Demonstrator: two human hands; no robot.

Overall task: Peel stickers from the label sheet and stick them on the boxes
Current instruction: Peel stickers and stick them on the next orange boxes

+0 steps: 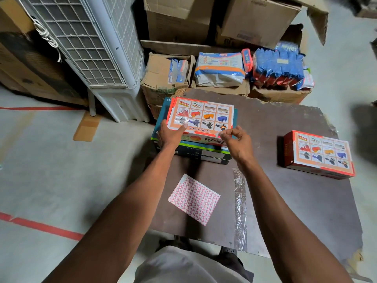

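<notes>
A label sheet [193, 199] with red-bordered stickers lies flat on the brown board [285, 201] in front of me. Beyond it stands a stack of boxes, topped by an orange picture-printed box [204, 113]. My left hand [171, 133] rests on that box's near left edge with fingers stretched over its top. My right hand [236, 141] hovers at the box's near right corner, thumb and forefinger pinched together on what looks like a small sticker; the blur hides it. A second orange box [318, 154] lies apart at the right.
A white air cooler [91, 48] stands at the back left. Cardboard cartons [163, 78] and blue and orange packets [277, 66] line the back. Clear tape strip [239, 201] runs down the board. Red floor tape [40, 227] crosses the grey floor at left.
</notes>
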